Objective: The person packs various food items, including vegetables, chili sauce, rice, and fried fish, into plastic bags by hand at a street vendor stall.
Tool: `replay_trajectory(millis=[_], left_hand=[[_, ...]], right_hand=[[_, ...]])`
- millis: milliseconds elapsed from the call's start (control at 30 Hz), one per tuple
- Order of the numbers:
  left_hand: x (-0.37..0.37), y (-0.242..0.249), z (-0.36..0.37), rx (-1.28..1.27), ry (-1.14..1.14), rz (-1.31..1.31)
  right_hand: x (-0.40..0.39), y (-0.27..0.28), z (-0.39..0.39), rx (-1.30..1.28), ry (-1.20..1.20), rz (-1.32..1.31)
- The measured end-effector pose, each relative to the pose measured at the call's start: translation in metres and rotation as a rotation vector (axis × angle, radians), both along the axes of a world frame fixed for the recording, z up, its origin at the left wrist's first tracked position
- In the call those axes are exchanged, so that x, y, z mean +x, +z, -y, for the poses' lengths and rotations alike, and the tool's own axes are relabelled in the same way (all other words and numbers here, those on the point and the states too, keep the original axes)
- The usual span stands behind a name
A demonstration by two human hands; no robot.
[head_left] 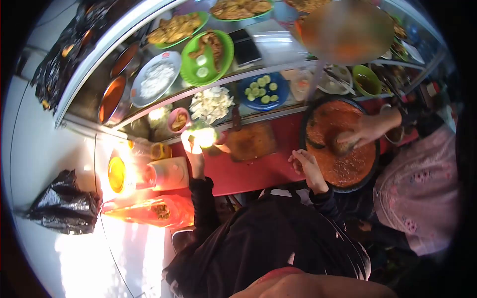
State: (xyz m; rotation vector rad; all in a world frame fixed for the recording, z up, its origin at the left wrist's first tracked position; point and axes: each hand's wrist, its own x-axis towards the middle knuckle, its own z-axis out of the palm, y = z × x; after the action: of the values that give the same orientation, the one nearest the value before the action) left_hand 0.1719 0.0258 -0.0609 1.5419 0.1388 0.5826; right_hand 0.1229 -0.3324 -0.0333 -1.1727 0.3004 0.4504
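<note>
My left hand [195, 158] is raised over the left of the red counter. Its fingers are closed around a pale, greenish-white thing [202, 135], washed out by glare, whose kind I cannot make out. Beside it lies a wooden cutting board [251, 142] with a dark-handled tool across its upper edge. My right hand [309, 168] hovers by the left rim of a large stone mortar [343, 186], fingers loosely bent, with nothing visible in them. Orange-red sauce [355, 166] fills the mortar. A co-worker's hand [367, 130] grips a pestle [343, 144] in that sauce.
A glass display case [293, 111] holds shredded cabbage [212, 104], a blue plate [283, 99] of cucumber slices and a green plate [226, 64] of fried food. A blender [149, 174] stands left in strong sunlight, near a red plastic bag [179, 211]. The co-worker's pink garment [422, 184] is at right.
</note>
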Motion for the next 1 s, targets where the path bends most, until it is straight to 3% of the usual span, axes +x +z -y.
replay_trajectory(millis=[133, 267, 367, 500, 533, 600, 667, 800, 900, 933, 1000], left_hand=[[0.027, -0.018, -0.094, 0.740, 0.630, -0.060], [0.057, 0.009, -0.146, 0.943, 0.940, -0.278], [0.091, 0.012, -0.178, 1.161, 0.961, -0.535], [0.131, -0.020, -0.224, 1.329, 1.050, -0.644], [0.138, -0.034, -0.237, 1.328, 1.043, -0.645], [0.150, -0.052, -0.255, 1.031, 1.078, -0.734], [0.151, -0.060, -0.268, 0.834, 0.906, -0.804], [0.152, -0.066, -0.263, 0.945, 0.998, -0.791], [0.153, -0.072, -0.253, 0.987, 1.281, -0.747], [0.151, -0.072, -0.249, 0.991, 1.278, -0.747], [0.147, -0.076, -0.231, 0.791, 1.218, -0.661]], right_hand=[[0.006, 0.002, -0.016, -0.033, 0.056, 0.044], [0.007, 0.001, -0.031, -0.126, 0.165, 0.040], [0.005, -0.005, -0.039, -0.149, 0.179, -0.006], [0.007, -0.002, -0.040, -0.159, 0.246, -0.085], [0.007, -0.001, -0.040, -0.173, 0.244, -0.084], [0.009, 0.003, -0.039, -0.193, 0.239, -0.084], [0.012, 0.007, -0.038, -0.260, 0.183, -0.037], [0.020, 0.009, -0.031, -0.345, 0.138, -0.003], [0.021, 0.008, -0.027, -0.332, 0.051, 0.011], [0.021, 0.010, -0.026, -0.343, 0.044, 0.021], [0.024, 0.016, -0.023, -0.361, 0.022, 0.034]])
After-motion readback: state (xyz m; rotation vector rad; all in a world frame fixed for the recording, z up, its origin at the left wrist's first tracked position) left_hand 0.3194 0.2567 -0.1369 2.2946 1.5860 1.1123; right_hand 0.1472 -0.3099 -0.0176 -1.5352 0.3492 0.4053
